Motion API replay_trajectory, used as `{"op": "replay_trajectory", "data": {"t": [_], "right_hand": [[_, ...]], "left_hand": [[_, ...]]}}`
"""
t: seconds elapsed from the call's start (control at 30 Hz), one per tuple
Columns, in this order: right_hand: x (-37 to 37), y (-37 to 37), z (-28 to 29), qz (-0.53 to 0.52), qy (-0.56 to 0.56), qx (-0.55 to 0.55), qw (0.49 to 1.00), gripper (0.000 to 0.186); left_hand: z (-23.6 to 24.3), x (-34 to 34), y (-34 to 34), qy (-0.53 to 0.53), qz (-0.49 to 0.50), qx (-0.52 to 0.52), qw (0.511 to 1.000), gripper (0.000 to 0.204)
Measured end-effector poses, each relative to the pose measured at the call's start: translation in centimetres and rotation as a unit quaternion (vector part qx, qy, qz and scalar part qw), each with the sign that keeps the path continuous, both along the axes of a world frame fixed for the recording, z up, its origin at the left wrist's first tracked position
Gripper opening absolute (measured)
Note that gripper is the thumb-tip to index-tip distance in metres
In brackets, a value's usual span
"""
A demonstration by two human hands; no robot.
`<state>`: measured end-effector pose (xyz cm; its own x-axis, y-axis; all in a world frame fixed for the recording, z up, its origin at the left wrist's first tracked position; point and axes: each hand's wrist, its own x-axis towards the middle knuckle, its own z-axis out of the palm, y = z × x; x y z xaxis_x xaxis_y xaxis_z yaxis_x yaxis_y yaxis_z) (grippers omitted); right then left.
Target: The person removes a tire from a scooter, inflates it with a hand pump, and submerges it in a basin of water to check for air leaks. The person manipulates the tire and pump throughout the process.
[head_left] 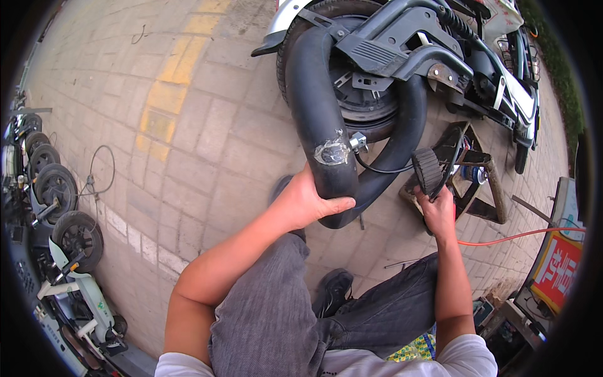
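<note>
My left hand (pixel 313 200) grips the lower bend of a black inner tube (pixel 314 88), which hangs out around the rear wheel (pixel 367 97) of a scooter lying on its side. The tube has a pale, shiny smeared area (pixel 333 151) beside a silver air chuck (pixel 359 141) at its valve stem. A black hose runs from the chuck to a dark ribbed air tool (pixel 427 169). My right hand (pixel 437 210) is closed on that tool, with a red hose (pixel 502 237) trailing to the right below it.
A metal stool frame (pixel 496 195) with cans stands right of my hands. Scooters (pixel 75 242) line the left on the paving. A red signboard (pixel 556 270) and a low cart are at the lower right. A looped cable (pixel 110 169) lies at left.
</note>
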<state>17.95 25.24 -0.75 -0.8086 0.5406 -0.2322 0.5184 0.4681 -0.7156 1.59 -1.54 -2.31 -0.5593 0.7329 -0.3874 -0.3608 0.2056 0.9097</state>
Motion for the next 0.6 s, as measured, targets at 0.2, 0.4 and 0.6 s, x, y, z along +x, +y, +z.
{"op": "replay_trajectory", "data": {"t": [0.2,0.4,0.6], "right_hand": [[0.6,-0.2,-1.1,0.053,-0.075,0.039,0.995,0.021],[0.3,-2.2,-0.6,0.119,-0.161,0.051,0.978,0.030],[0.5,-3.3,-1.0,0.163,-0.164,0.075,0.970,0.034]], "left_hand": [[-0.8,0.1,-0.4,0.060,-0.015,-0.034,0.998,0.077],[-1.2,0.3,-0.6,0.079,0.003,-0.032,0.996,0.070],[-1.4,0.3,-1.2,0.047,-0.017,-0.032,0.998,0.064]]}}
